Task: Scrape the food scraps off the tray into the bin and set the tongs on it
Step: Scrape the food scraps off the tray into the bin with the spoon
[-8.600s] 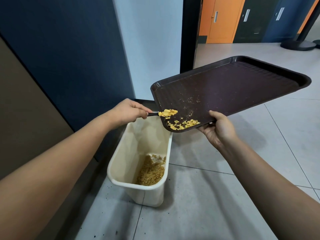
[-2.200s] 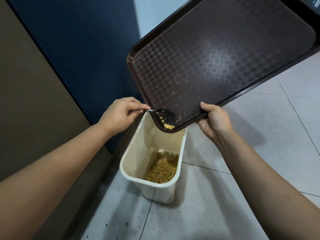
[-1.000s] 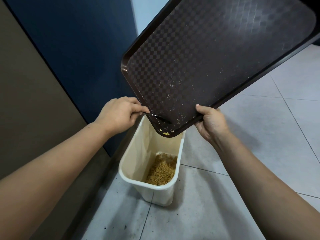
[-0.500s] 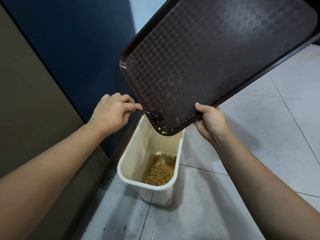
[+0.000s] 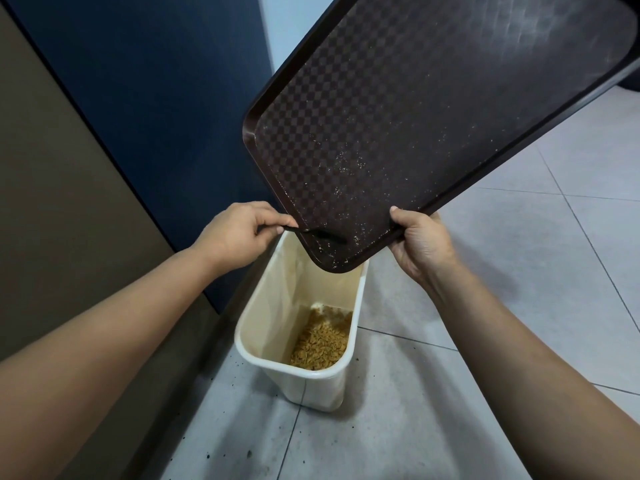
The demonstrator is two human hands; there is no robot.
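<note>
the left hand (image 5: 239, 233) pinches the dark handle of the tongs (image 5: 320, 233) between thumb and curled fingers, and the dark working end lies flat on the tray's lower corner, pointing toward 3 o'clock. the right hand (image 5: 420, 242) grips the near long edge of the tray (image 5: 433, 109), thumb on top of the rim and fingers hidden beneath. the brown checkered tray is tilted steeply, its high end running off toward 1 o'clock and its lowest corner hanging just over the far rim of the bin (image 5: 304, 372). only pale crumbs (image 5: 346, 168) speckle the tray's lower part. the cream bin stands on the tiled floor (image 5: 519, 306) at 6 o'clock from the tray corner, with yellow-brown food scraps (image 5: 320, 344) heaped at its bottom. a dark blue wall panel (image 5: 156, 81) rises at 10 o'clock of the bin, with a brown panel (image 5: 52, 202) farther toward 9 o'clock
</note>
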